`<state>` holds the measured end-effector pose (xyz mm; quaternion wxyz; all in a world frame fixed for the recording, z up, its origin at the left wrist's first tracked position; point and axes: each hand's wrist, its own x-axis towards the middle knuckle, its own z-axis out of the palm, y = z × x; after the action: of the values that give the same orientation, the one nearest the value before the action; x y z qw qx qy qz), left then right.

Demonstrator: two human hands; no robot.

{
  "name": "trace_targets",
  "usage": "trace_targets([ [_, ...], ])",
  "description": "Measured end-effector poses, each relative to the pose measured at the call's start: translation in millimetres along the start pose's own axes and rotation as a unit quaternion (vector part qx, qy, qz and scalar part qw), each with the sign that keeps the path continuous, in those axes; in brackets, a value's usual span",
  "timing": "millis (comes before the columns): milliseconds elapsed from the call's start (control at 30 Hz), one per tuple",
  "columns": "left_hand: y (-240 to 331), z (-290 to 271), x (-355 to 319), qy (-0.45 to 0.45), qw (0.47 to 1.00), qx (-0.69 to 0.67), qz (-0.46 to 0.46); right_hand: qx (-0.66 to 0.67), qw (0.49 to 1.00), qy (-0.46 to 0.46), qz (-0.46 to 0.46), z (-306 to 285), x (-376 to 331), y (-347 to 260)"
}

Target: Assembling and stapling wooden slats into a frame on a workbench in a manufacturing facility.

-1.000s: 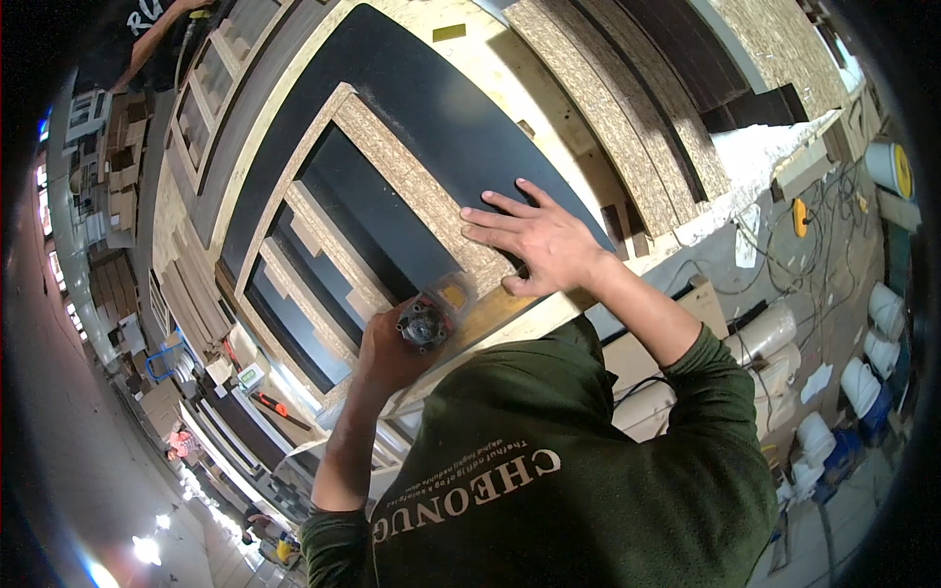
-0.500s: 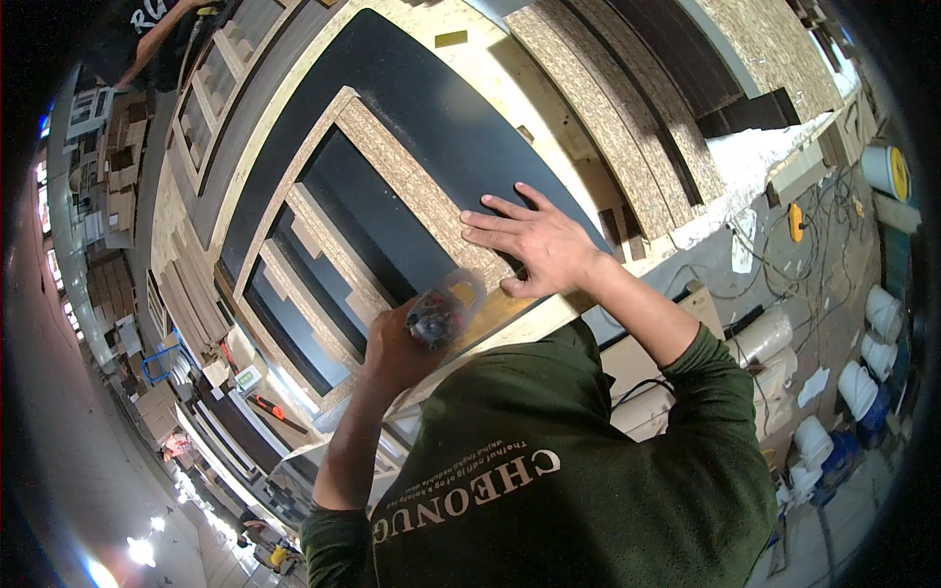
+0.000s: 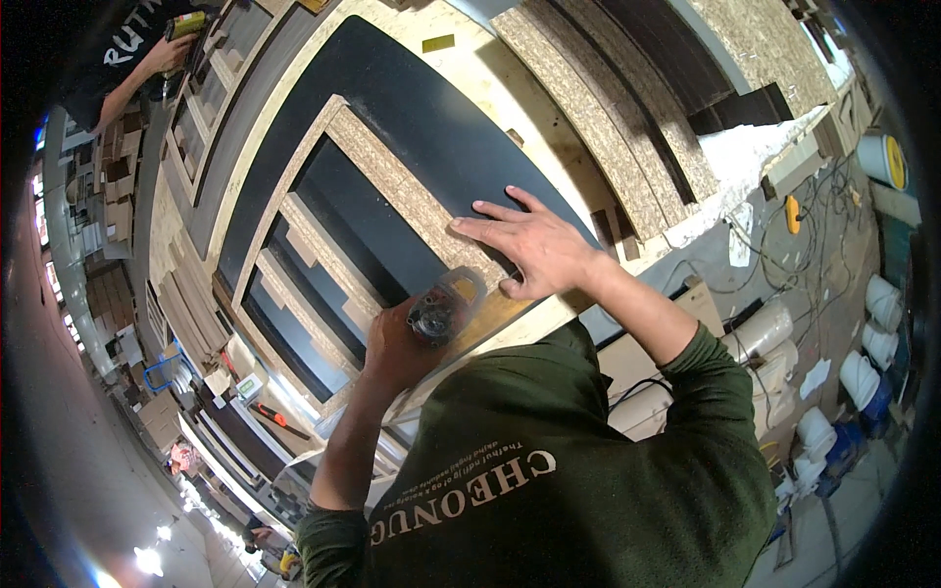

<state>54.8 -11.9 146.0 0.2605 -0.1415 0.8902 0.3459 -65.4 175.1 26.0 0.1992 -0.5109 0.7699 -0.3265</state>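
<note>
My left hand (image 3: 387, 348) is closed around a small round grey power tool (image 3: 438, 312) with a clear base, held at the near edge of a dark panel (image 3: 412, 118). That panel is framed by strips of raw chipboard (image 3: 392, 186) and lies on a workbench. My right hand (image 3: 537, 250) rests flat on the dark panel just to the right of the tool, fingers spread. My green sleeves and chest fill the lower part of the view.
More dark and chipboard panels (image 3: 627, 88) lie stacked beyond and to the left. Another person (image 3: 147, 59) at the top left holds a yellow-green drill (image 3: 186, 24). White buckets (image 3: 882, 304) and cables lie on the floor at right. An orange-handled tool (image 3: 270, 416) lies at lower left.
My left hand has shifted slightly to the right with the tool, bringing it closer to my right hand. My right hand has stayed flat on the panel.
</note>
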Motion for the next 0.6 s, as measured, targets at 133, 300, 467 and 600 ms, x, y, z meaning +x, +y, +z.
trace_targets([
  [133, -3, 5, 1, 0.026, 0.999, 0.002, 0.02, 0.002, 1.0, 0.015, -0.009, -4, 1, -3],
  [300, -9, 6, -1, 0.031, 0.998, 0.036, 0.032, 0.001, 0.999, 0.044, -0.013, -4, 0, -6],
  [467, -30, 7, -4, 0.015, 0.994, 0.08, 0.072, 0.066, 0.992, 0.105, -0.004, -6, -7, -4],
  [600, -41, 3, -41, 0.084, 0.989, -0.108, 0.06, 0.004, 0.984, 0.168, 0.057, 4, -27, -19],
])
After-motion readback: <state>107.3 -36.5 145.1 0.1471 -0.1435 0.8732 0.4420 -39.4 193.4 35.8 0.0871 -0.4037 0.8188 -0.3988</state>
